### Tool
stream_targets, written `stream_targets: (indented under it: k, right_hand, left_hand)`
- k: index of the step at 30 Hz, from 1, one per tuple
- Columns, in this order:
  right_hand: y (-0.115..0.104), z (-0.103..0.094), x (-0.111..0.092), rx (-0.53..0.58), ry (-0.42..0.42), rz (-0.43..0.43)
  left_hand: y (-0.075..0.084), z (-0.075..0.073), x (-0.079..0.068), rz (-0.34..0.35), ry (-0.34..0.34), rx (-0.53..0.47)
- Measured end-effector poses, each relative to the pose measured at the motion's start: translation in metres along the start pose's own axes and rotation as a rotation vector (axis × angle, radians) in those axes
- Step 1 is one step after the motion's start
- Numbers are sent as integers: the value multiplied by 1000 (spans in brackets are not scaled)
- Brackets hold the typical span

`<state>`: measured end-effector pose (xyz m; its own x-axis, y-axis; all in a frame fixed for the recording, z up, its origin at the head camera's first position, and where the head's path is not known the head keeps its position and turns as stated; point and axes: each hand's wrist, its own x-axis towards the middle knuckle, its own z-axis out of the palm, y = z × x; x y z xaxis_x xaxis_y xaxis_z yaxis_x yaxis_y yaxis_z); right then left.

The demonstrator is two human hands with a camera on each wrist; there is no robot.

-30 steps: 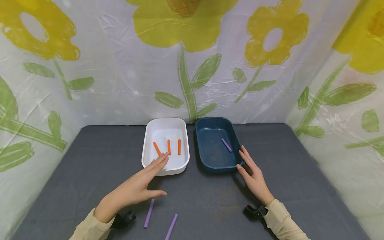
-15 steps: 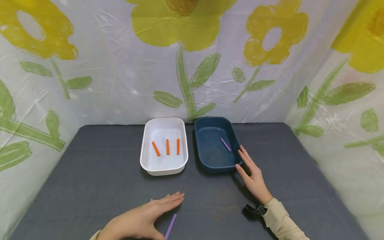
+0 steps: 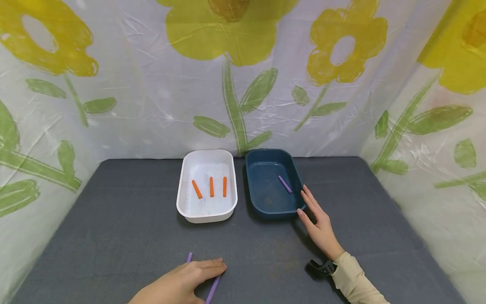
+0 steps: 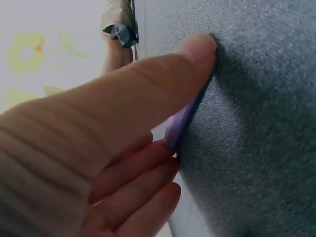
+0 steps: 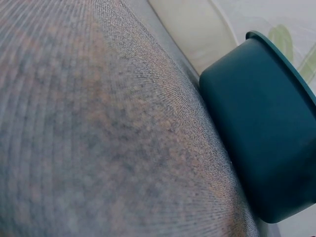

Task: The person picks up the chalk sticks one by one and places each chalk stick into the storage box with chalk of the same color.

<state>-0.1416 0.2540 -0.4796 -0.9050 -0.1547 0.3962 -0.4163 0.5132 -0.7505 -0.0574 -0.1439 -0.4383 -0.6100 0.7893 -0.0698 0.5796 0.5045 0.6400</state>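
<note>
On the near part of the table, my left hand (image 3: 186, 282) spans a slim purple stick (image 3: 214, 289), fingers at its far end and thumb toward its near end. The left wrist view shows this stick (image 4: 177, 126) pinched lengthwise between thumb and fingertips, close against the cloth. A second purple stick (image 3: 190, 257) pokes out behind that hand, mostly hidden by it. My right hand (image 3: 322, 230) rests with relaxed fingers at the near right corner of a dark blue tray (image 3: 271, 214). Inside that tray lies another purple stick (image 3: 284, 184).
Left of the blue tray stands a white tray (image 3: 208, 218) with three orange sticks (image 3: 211, 187) in it. Both sit toward the back of a table with dark grey cloth (image 3: 125, 219). A flower-printed curtain (image 3: 152, 84) closes off the back and sides.
My left hand has come back from over the white tray toward the near edge and has closed on a purple stick. The right hand keeps its place at the blue tray.
</note>
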Motion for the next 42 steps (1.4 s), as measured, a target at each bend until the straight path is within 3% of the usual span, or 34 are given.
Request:
stream_targets:
  k: [7,10,17,28,35,42]
  right_hand:
    - [1,0,-1,-20,-6,9]
    - [0,0,0,-20,-9,13]
    - [-5,-1,0,-7,-9,10]
    - [1,0,-1,-8,-7,-8]
    - [0,0,0,1,-10,12]
    - [0,-1,0,14,-12,11]
  left_hand:
    - [-4,5,4,124,83,29]
    - [-4,5,6,142,95,6]
    - [4,3,8,51,116,-82]
    - [15,-3,15,-84,131,-40]
    - [21,-2,26,5,215,8]
    - [28,-4,42,52,252,38]
